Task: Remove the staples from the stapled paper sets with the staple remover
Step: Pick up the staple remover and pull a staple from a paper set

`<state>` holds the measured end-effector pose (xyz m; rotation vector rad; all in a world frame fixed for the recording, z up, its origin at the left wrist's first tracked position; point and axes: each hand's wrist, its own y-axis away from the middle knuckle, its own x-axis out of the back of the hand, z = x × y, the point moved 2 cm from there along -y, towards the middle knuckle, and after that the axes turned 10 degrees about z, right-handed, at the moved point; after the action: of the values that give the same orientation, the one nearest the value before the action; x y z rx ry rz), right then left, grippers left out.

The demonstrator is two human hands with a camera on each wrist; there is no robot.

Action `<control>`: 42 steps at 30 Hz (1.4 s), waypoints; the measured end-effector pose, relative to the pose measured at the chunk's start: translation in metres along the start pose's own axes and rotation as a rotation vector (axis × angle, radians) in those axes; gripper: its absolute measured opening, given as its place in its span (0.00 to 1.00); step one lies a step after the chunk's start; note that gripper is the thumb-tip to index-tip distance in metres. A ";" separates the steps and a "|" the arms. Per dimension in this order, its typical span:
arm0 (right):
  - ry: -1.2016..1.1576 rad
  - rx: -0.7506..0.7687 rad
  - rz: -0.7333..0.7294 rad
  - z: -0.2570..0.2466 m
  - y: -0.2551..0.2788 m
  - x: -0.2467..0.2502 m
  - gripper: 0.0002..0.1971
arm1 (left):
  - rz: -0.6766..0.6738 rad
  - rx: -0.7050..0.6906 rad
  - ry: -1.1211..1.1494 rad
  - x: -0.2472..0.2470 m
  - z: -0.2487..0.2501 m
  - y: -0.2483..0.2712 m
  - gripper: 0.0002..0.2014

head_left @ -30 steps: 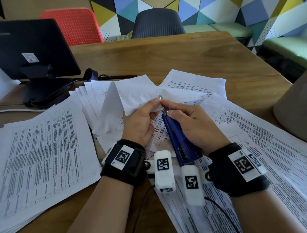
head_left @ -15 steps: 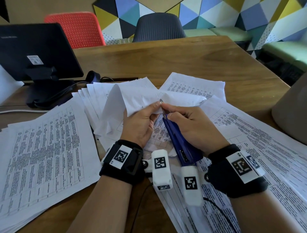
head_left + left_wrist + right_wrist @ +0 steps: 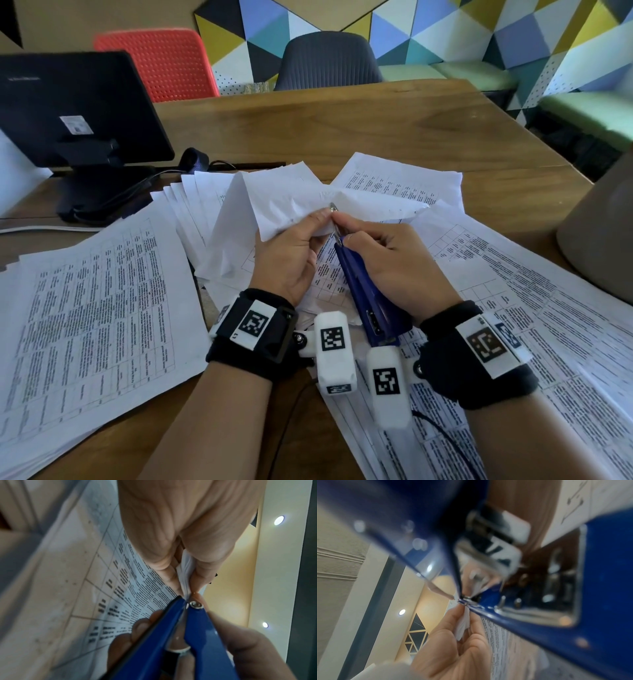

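Note:
My left hand [image 3: 291, 253] pinches the corner of a lifted, creased paper set [image 3: 294, 205] between thumb and fingers; the pinch shows close up in the left wrist view, paper corner [image 3: 186, 577]. My right hand [image 3: 387, 260] grips a blue staple remover [image 3: 363, 291], its metal tip [image 3: 333, 207] pressed against that corner by my left thumb. In the right wrist view the blue staple remover [image 3: 573, 622] fills the frame, tip at the paper [image 3: 464, 620]. The staple itself is too small to make out.
Printed sheets lie spread on the wooden table: a stack at left [image 3: 89, 308], more at right [image 3: 513, 308] and behind [image 3: 394, 185]. A black monitor [image 3: 75, 113] with cables stands far left. A beige object [image 3: 603, 236] sits at the right edge. Chairs stand beyond the table.
Both hands have stayed together at the paper corner with the remover's tip at it; they barely shifted. The view tilted slightly.

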<state>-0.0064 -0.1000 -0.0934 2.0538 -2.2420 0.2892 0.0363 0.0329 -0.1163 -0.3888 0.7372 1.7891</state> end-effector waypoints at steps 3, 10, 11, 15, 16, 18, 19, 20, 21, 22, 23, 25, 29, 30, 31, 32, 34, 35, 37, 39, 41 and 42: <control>0.002 0.024 -0.004 -0.002 0.000 -0.002 0.22 | 0.008 -0.010 0.020 0.001 0.002 0.001 0.07; -0.037 0.041 -0.014 -0.002 0.001 -0.001 0.21 | -0.027 0.033 0.024 0.000 0.006 0.002 0.07; -0.048 0.041 -0.007 -0.002 0.001 0.000 0.20 | -0.028 0.035 0.028 0.000 0.007 0.003 0.06; -0.034 0.079 0.018 -0.004 0.001 0.002 0.16 | -0.015 -0.050 0.061 -0.004 0.008 0.005 0.16; -0.018 0.096 0.023 -0.004 0.001 0.003 0.17 | -0.003 -0.073 0.063 -0.005 0.008 0.005 0.18; 0.030 0.114 0.033 -0.004 0.001 0.004 0.20 | 0.007 -0.084 0.048 -0.005 0.007 0.005 0.19; 0.056 0.116 0.038 -0.004 0.001 0.004 0.21 | -0.006 -0.088 0.029 -0.005 0.008 0.005 0.19; 0.073 0.118 0.042 -0.004 0.001 0.004 0.23 | -0.022 -0.100 0.008 -0.006 0.008 0.006 0.17; 0.078 0.125 0.040 -0.004 0.002 0.004 0.23 | -0.032 -0.119 -0.014 -0.005 0.009 0.006 0.14; 0.077 0.134 0.038 -0.004 0.002 0.005 0.24 | -0.043 -0.133 -0.020 -0.006 0.010 0.007 0.11; 0.078 0.146 0.036 -0.005 0.002 0.005 0.24 | -0.044 -0.140 -0.013 -0.006 0.011 0.009 0.08; 0.068 0.172 0.039 -0.007 0.003 0.005 0.24 | -0.039 -0.138 0.012 -0.008 0.013 0.011 0.06; 0.017 0.221 0.084 -0.009 0.002 0.004 0.24 | -0.049 -0.091 0.101 -0.012 0.011 0.011 0.16; 0.001 0.228 0.082 -0.009 0.002 0.003 0.23 | -0.042 -0.083 0.118 -0.013 0.011 0.011 0.16; -0.016 0.236 0.077 -0.010 0.002 0.002 0.23 | -0.044 -0.073 0.128 -0.013 0.011 0.011 0.16; -0.032 0.242 0.077 -0.010 0.002 0.001 0.23 | -0.049 -0.059 0.138 -0.014 0.011 0.011 0.16; -0.057 0.253 0.073 -0.010 0.001 0.001 0.23 | -0.063 -0.034 0.164 -0.016 0.011 0.013 0.19; -0.064 0.256 0.071 -0.009 0.001 0.000 0.23 | -0.065 -0.028 0.168 -0.015 0.011 0.013 0.21; -0.075 0.260 0.062 -0.009 0.001 0.000 0.24 | -0.061 -0.027 0.161 -0.014 0.011 0.011 0.20; -0.094 0.261 0.051 -0.008 0.000 0.000 0.24 | -0.066 -0.019 0.150 -0.012 0.011 0.009 0.23; -0.128 0.254 0.033 -0.008 0.000 0.001 0.24 | -0.074 0.000 0.169 -0.011 0.010 0.008 0.27; -0.152 0.249 0.020 -0.008 0.000 0.001 0.24 | -0.081 0.018 0.178 -0.011 0.011 0.008 0.27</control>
<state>-0.0069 -0.0995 -0.0858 2.2451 -2.4254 0.4500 0.0335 0.0303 -0.0995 -0.5636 0.8497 1.6851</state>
